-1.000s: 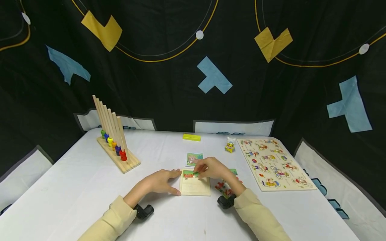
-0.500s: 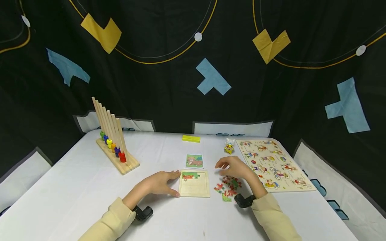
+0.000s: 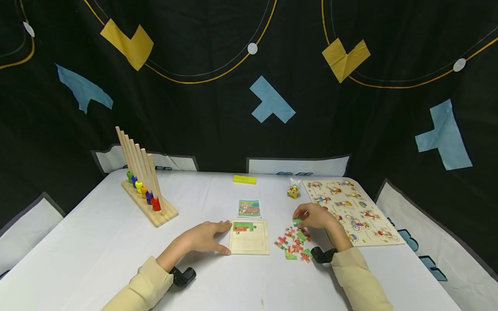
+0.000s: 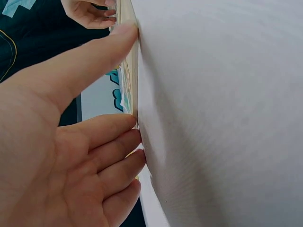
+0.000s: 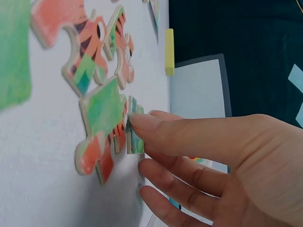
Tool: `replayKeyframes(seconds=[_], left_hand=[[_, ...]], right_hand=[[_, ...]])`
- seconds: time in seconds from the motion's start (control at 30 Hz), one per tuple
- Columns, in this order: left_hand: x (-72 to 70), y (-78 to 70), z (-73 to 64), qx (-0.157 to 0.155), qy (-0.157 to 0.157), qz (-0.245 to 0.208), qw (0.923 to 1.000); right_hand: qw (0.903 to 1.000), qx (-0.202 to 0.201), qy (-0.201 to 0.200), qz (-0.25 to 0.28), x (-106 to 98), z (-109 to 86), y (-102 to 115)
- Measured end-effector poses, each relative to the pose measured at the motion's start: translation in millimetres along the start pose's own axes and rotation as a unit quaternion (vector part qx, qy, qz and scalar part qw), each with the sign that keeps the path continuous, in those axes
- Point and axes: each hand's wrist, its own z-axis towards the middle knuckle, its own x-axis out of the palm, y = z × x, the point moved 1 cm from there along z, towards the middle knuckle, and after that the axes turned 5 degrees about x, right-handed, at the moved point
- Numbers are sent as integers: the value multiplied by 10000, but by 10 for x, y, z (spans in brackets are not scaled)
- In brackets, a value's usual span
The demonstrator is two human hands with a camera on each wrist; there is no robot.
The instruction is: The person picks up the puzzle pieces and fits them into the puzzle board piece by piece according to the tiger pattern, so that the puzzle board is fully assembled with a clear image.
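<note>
from right wrist, striped pieces (image 5: 90, 45) clearest

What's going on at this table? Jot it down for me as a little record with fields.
Left hand: touches the tray's left edge
Right hand: pinches a green piece
Tray: fitted pieces at upper left, the rest bare wood
Loose pieces: scattered right of the tray
Card: just beyond the tray
Far left: peg stand with coloured beads
Far right: board of figures
Back: yellow block, small toy
</note>
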Motion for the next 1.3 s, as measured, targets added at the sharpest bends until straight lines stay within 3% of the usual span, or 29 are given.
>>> replayKeyframes(seconds=[0.4,0.67,0.83,1.3], left_hand=[[-5,4,3,70,28,-19,10000],[-6,3,0,62,29,-15,10000],[-4,8,1,124,31,-39,9999],[-1,1,-1,9,27,52,10000]], right_hand=[[9984,282,127,468,19,17,-83],[9971,-39,250,716,21,52,-140],[9965,14,207,806,22,59,-149],[9920,-425,-602,1023,58,63,65]])
